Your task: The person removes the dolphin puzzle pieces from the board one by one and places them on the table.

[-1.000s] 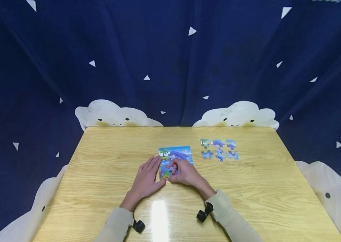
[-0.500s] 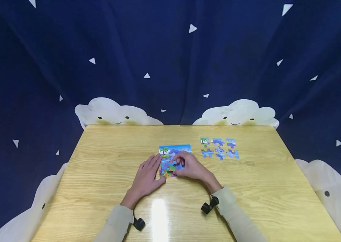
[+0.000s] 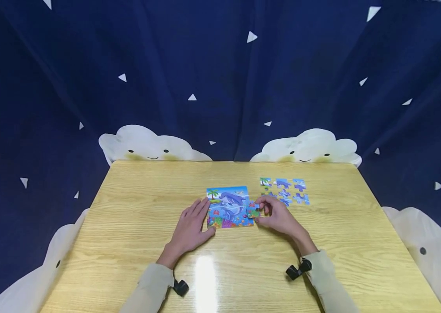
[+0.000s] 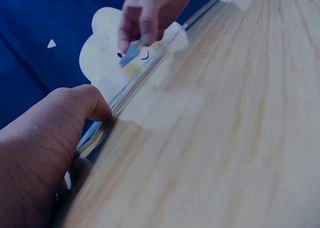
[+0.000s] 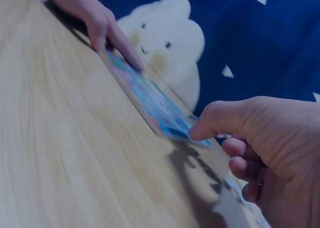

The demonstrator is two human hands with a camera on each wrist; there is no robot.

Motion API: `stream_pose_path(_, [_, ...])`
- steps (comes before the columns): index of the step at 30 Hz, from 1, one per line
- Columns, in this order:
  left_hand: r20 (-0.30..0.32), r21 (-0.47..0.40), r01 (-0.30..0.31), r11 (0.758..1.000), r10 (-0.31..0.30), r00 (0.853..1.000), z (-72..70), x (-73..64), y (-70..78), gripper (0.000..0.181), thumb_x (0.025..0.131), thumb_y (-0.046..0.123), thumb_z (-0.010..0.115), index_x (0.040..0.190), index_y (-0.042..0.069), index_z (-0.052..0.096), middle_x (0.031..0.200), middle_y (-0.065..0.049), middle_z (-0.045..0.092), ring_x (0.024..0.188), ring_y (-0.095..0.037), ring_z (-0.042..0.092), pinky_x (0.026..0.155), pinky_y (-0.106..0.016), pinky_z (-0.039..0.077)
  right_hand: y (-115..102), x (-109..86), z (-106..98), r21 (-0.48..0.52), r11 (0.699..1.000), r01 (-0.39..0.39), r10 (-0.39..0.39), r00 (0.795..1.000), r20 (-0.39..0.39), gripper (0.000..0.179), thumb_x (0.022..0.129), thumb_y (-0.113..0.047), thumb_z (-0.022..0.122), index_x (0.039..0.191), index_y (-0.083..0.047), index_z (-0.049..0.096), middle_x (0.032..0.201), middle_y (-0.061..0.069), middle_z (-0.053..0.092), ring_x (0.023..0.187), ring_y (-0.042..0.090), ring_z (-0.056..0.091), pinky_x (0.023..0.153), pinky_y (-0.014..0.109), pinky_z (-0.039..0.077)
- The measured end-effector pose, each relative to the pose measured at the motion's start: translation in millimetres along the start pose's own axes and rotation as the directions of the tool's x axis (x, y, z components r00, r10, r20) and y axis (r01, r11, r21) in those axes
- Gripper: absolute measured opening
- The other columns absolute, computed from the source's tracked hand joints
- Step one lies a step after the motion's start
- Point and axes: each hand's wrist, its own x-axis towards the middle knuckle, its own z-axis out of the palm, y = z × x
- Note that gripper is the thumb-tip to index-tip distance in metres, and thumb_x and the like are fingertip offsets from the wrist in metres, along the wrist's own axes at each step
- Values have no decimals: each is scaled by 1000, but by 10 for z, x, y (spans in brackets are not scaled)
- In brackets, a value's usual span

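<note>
A flat dolphin puzzle board (image 3: 230, 205) lies on the table in the head view. At its left side my left hand (image 3: 190, 225) rests with fairly straight fingers on the edge, the thumb touching the near corner. My right hand (image 3: 281, 216) pinches a puzzle piece (image 3: 253, 211) between thumb and fingers, just off the board's right side. The left wrist view shows this colourful piece (image 4: 132, 53) tilted and held above the table. In the right wrist view the thumb and fingers hide most of it, and the right hand (image 5: 270, 143) casts a shadow on the wood.
Several loose puzzle pieces (image 3: 283, 184) lie in two rows to the right of the board; the right hand partly covers the lower left one. A wooden table (image 3: 138, 191) bears everything. Behind it hangs a dark blue curtain (image 3: 220, 78) with white cloud shapes (image 3: 306, 145).
My right hand has moved right, from over the board to beside it, carrying the puzzle piece. More of the dolphin picture shows. The left hand has stayed at the board's edge.
</note>
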Motion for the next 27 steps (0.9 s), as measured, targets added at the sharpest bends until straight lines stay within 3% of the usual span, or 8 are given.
stream_pose_path(5, [17, 8, 6, 1000, -6, 1000, 1, 10, 1, 86, 95, 54, 55, 165, 11, 32, 172, -4, 27, 159, -30, 22, 121, -58, 26, 149, -177, -242, -58, 995, -82, 82, 997, -7, 42, 81, -1, 85, 119, -3, 66, 95, 14, 61, 77, 23, 49, 64, 26, 41])
stream_pose_path(10, [26, 11, 16, 1000, -16, 1000, -15, 5, 10, 86, 95, 55, 55, 165, 12, 31, 172, -3, 26, 159, -29, 22, 122, -57, 26, 203, -261, -384, -136, 983, -119, 115, 993, -38, 42, 82, -6, 86, 119, -1, 67, 94, 11, 61, 69, 17, 46, 62, 27, 39])
stream_pose_path(18, [8, 13, 8, 1000, -8, 1000, 5, 3, 1, 86, 94, 53, 56, 164, 9, 33, 172, -5, 28, 158, -32, 25, 120, -57, 27, 283, -259, -426, -148, 976, -162, 161, 987, -21, 38, 85, -10, 85, 118, -4, 68, 91, 8, 60, 66, 14, 45, 61, 26, 37])
stream_pose_path(27, [23, 30, 22, 999, -23, 999, 20, 5, -13, 86, 95, 56, 54, 165, 12, 30, 173, -2, 25, 159, -28, 22, 122, -55, 26, 257, -269, -436, -155, 980, -129, 130, 991, 2, 41, 86, -9, 84, 123, -1, 67, 94, 10, 59, 69, 15, 44, 62, 27, 37])
